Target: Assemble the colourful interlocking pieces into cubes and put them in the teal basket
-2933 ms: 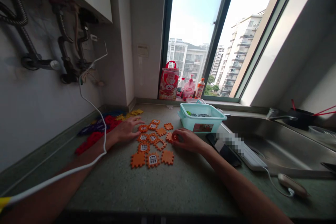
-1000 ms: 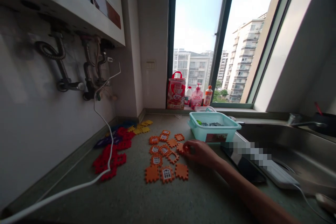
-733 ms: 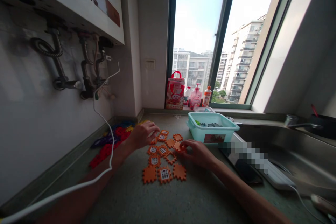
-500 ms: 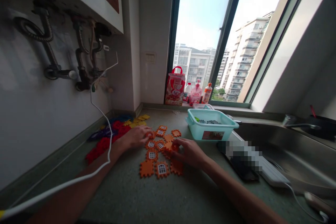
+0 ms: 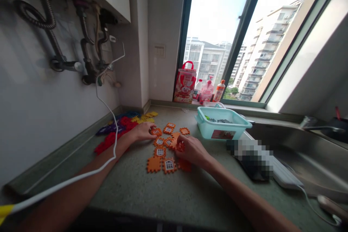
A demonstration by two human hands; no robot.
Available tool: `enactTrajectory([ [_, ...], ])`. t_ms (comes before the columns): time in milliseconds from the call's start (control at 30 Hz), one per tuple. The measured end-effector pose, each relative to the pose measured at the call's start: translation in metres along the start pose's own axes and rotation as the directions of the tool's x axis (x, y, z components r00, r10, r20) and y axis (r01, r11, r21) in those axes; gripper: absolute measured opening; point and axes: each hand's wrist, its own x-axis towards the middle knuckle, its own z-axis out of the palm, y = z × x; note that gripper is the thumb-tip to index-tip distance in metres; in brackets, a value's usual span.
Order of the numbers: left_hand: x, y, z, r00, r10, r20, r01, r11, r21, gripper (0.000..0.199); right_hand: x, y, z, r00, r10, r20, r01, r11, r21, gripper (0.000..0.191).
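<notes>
My left hand (image 5: 144,131) has its thumb and fingers curled at the edges of an orange interlocking tile (image 5: 156,132) with a white window print. My right hand (image 5: 192,149) is closed on another orange tile (image 5: 180,146), partly hidden by the fingers. Between and below the hands lie several more orange tiles with toothed edges, among them a window tile (image 5: 169,165), a plain tile (image 5: 153,165) and a window tile (image 5: 160,152). A small orange frame (image 5: 184,131) lies behind my right hand.
Red tiles (image 5: 108,143), purple tiles (image 5: 106,127) and yellow tiles (image 5: 148,116) pile up at the left. A turquoise tub (image 5: 223,134) holding grey pieces stands right, near the sink (image 5: 307,159). A white cable (image 5: 100,171) hangs across my left forearm. A phone (image 5: 254,168) lies beside a white power strip (image 5: 285,177).
The view has shifted, so the counter items sit slightly higher and further right. My left hand has moved a little leftward off the tile's face to its edge. My right hand stays on its tile.
</notes>
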Motion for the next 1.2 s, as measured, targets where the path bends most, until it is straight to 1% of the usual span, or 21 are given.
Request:
enactTrajectory([
  [67, -0.001, 0.002, -0.003, 0.999, -0.033, 0.015, 0.032, 0.999, 0.027, 0.045, -0.001, 0.006, -0.003, 1.0, -0.012, -0.011, 0.012, 1.0, 0.003, 0.022],
  [133, -0.003, 0.005, -0.01, 0.999, -0.032, -0.002, 0.033, 0.997, 0.07, 0.044, -0.003, 0.015, -0.01, 0.999, -0.012, -0.035, 0.012, 1.0, 0.018, 0.022],
  [200, -0.006, 0.009, -0.017, 1.0, 0.006, -0.027, -0.004, 0.997, 0.079, 0.047, -0.007, 0.024, -0.019, 0.997, -0.034, -0.064, 0.038, 0.997, 0.064, 0.022],
  [267, -0.009, 0.014, -0.023, 0.996, 0.086, -0.012, -0.086, 0.996, 0.012, 0.049, -0.013, 0.029, -0.03, 0.992, -0.104, -0.07, 0.113, 0.986, 0.127, 0.022],
  [367, -0.014, 0.021, -0.025, 0.976, 0.209, 0.063, -0.201, 0.973, -0.112, 0.049, -0.022, 0.028, -0.045, 0.973, -0.232, 0.009, 0.226, 0.953, 0.201, 0.025],
  [467, -0.017, 0.025, -0.02, 0.965, 0.241, 0.105, -0.23, 0.968, -0.103, 0.048, -0.03, 0.018, -0.052, 0.953, -0.276, 0.128, 0.247, 0.947, 0.207, 0.029],
  [533, -0.018, 0.023, -0.016, 0.964, 0.242, 0.106, -0.234, 0.968, -0.089, 0.048, -0.032, 0.012, -0.052, 0.946, -0.269, 0.183, 0.237, 0.955, 0.177, 0.031],
  [633, -0.018, 0.02, -0.012, 0.958, 0.266, 0.108, -0.254, 0.961, -0.108, 0.053, -0.034, 0.009, -0.048, 0.938, -0.256, 0.232, 0.228, 0.963, 0.141, 0.031],
  [767, -0.016, 0.019, -0.009, 0.951, 0.288, 0.113, -0.272, 0.953, -0.136, 0.06, -0.036, 0.01, -0.044, 0.938, -0.245, 0.246, 0.211, 0.965, 0.153, 0.033],
  [867, -0.015, 0.02, -0.009, 0.963, 0.242, 0.121, -0.228, 0.966, -0.121, 0.055, -0.037, 0.009, -0.043, 0.943, -0.22, 0.251, 0.187, 0.971, 0.146, 0.033],
  [967, -0.017, 0.021, -0.014, 0.976, 0.166, 0.14, -0.156, 0.984, -0.08, 0.052, -0.036, 0.008, -0.04, 0.954, -0.195, 0.228, 0.172, 0.978, 0.114, 0.026],
  [1033, -0.018, 0.021, -0.02, 0.977, 0.138, 0.162, -0.126, 0.989, -0.083, 0.053, -0.034, 0.01, -0.037, 0.96, -0.191, 0.205, 0.178, 0.981, 0.079, 0.026],
  [1100, -0.02, 0.023, -0.026, 0.975, 0.142, 0.171, -0.127, 0.987, -0.097, 0.053, -0.031, 0.016, -0.033, 0.968, -0.182, 0.174, 0.178, 0.983, 0.036, 0.028],
  [1200, -0.022, 0.03, -0.031, 0.97, 0.184, 0.16, -0.165, 0.978, -0.127, 0.051, -0.027, 0.03, -0.027, 0.979, -0.167, 0.116, 0.168, 0.986, -0.003, 0.03],
])
